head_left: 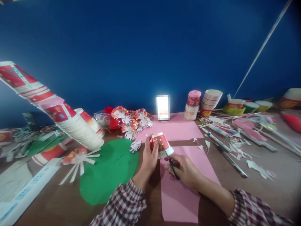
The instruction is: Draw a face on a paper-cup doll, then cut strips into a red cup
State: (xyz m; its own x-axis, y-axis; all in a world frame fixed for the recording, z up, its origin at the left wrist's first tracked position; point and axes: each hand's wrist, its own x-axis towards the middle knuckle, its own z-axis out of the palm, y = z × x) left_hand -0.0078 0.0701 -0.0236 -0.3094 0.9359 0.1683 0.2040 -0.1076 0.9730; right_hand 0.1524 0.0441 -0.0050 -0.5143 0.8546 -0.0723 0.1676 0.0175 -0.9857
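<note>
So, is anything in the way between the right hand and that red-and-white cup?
Nothing visible. The left hand holds the red-and-white cup, and the dark tool in the right hand reaches its white edge with nothing seen between. The pink sheet lies below, not in the way.

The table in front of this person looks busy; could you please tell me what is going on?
The person's left hand holds a red paper cup. The right hand grips a dark tool, perhaps scissors, its tip at the cup's white end. A pink sheet lies below the right hand; a green sheet lies to the left.
</note>
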